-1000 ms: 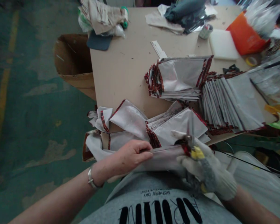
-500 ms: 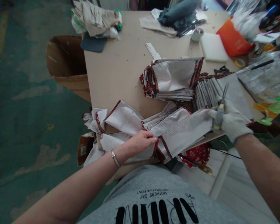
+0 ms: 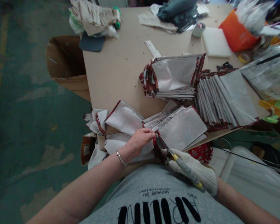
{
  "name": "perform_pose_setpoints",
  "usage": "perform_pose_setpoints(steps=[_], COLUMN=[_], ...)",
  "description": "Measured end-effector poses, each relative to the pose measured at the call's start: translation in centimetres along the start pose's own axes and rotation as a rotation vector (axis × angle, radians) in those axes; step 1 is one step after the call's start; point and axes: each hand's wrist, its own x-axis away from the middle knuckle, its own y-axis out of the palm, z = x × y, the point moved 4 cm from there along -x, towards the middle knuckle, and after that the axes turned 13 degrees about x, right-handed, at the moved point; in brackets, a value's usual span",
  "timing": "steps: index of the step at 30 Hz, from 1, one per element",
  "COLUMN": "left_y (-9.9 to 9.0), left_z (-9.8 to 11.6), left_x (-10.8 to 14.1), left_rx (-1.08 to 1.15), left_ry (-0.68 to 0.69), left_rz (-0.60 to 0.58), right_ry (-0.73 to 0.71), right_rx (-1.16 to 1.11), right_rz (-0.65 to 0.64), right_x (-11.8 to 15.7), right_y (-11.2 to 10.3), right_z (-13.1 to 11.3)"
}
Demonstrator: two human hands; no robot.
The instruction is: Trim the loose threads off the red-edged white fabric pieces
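My bare left hand [image 3: 141, 140] is closed in a pinch on the red-trimmed edge of a silvery-white fabric piece [image 3: 121, 144] at the table's front edge. My right hand [image 3: 193, 169], in a white knit glove, grips scissors [image 3: 180, 165] with yellow and grey handles. Their blades reach the dark red trim [image 3: 156, 146] just beside my left fingertips; whether they are closed on it I cannot tell. Right of the trim lies a fanned pile of the same fabric pieces [image 3: 184, 127]. Another red-edged piece [image 3: 124, 116] lies behind my left hand.
Farther back stands a folded stack of red-edged pieces [image 3: 175, 74], with a second row [image 3: 224, 96] to its right. An open cardboard box [image 3: 67, 77] adjoins the table's left side. A white ruler [image 3: 152, 49] and an orange bag [image 3: 239, 29] lie toward the back.
My right hand has swung left and toward me with the scissors, from the far pile to the trim by my left hand. The left hand has barely moved and keeps its pinch.
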Motion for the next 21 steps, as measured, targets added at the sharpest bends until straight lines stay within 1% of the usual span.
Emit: perform_pose_setpoints(steps=[2, 5, 10, 12, 15, 21], left_y=[0.1, 0.1, 0.2, 0.3, 0.3, 0.3], left_z=[-0.1, -0.3, -0.8, -0.9, -1.0, -0.7], left_x=[0.0, 0.1, 0.0, -0.1, -0.1, 0.0], left_rx=[0.016, 0.007, -0.027, -0.031, -0.022, -0.038], left_ry=[-0.010, -0.018, -0.007, -0.002, -0.002, -0.007], left_rz=[0.001, -0.002, -0.023, -0.018, -0.007, -0.027], right_ry=[-0.017, -0.010, 0.083, 0.104, 0.092, 0.028], right_rx=[0.012, 0.012, 0.088, 0.080, 0.027, -0.035], right_rz=[-0.029, -0.034, 0.014, 0.049, 0.089, 0.092], right_x=[-0.5, -1.2, -2.5, -2.9, -3.2, -3.3], right_y=[0.2, 0.3, 0.7, 0.7, 0.9, 1.2], right_z=[0.3, 0.3, -0.5, -0.8, -1.1, -0.8])
